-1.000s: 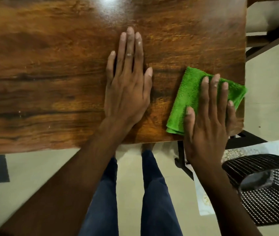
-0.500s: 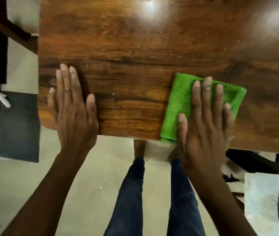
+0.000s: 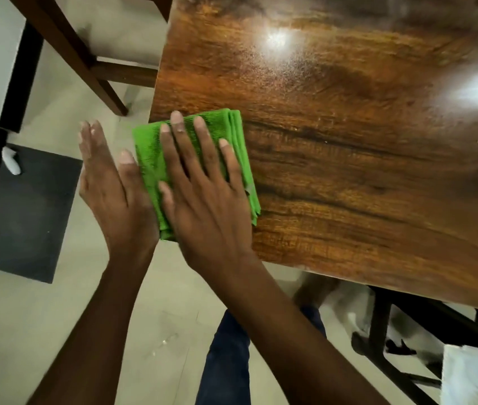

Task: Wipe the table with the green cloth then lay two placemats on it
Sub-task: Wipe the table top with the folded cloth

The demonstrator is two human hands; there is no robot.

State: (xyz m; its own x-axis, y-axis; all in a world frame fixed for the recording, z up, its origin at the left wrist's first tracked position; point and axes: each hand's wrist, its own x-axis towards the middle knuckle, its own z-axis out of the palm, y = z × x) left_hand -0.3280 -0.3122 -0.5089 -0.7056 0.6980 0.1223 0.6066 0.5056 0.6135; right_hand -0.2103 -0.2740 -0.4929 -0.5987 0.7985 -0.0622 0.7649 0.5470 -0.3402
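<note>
The folded green cloth (image 3: 148, 147) lies at the near left corner of the glossy wooden table (image 3: 363, 171), its left part reaching past the table's left edge. My right hand (image 3: 202, 200) presses flat on the cloth with fingers spread. My left hand (image 3: 109, 194) is off the table, just beyond its left edge, fingers straight, thumb touching the cloth's left side. It holds nothing. No placemats are laid on the visible part of the table.
A wooden chair frame (image 3: 71, 54) stands beyond the table's left edge. A dark mat (image 3: 24, 217) lies on the floor at left. Black chair legs (image 3: 378, 331) and a pale patterned sheet (image 3: 465, 375) are at lower right. My legs (image 3: 226, 361) stand close to the table's near edge.
My right hand has slid the cloth leftward along the near edge to the table's left corner. My left hand has left the tabletop and now sits past the left edge beside the cloth.
</note>
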